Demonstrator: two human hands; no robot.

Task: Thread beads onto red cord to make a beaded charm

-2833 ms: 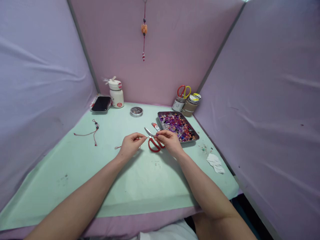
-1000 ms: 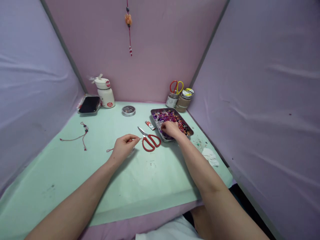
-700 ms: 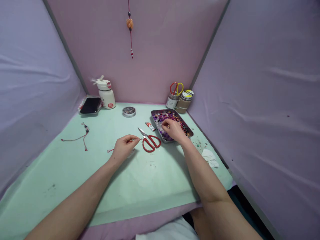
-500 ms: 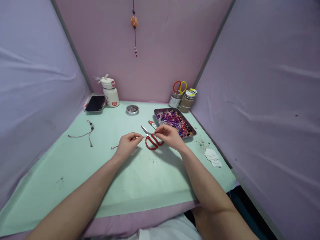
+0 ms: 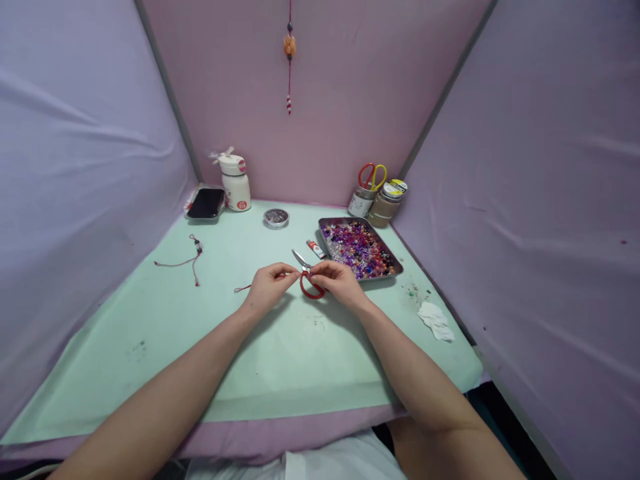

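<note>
My left hand is closed in a pinch on a thin red cord, whose looped end sticks out on its left side. Close beside it, my right hand also pinches, thumb against forefinger; whatever is between those fingertips is too small to make out. Between the hands, on the table, lie scissors with red handles; their blades point away to the left, and my right hand hides one handle loop. Just behind the right hand is a red and white lighter.
A metal tray of mixed beads sits behind my right hand. Farther back are a small round dish, a white bottle, a phone, a can of scissors and a jar. A beaded cord lies left, crumpled tissue right.
The view has shifted, so everything sits further right in the picture. My right hand has come closer to the left one and now covers more of the scissors' right handle.
</note>
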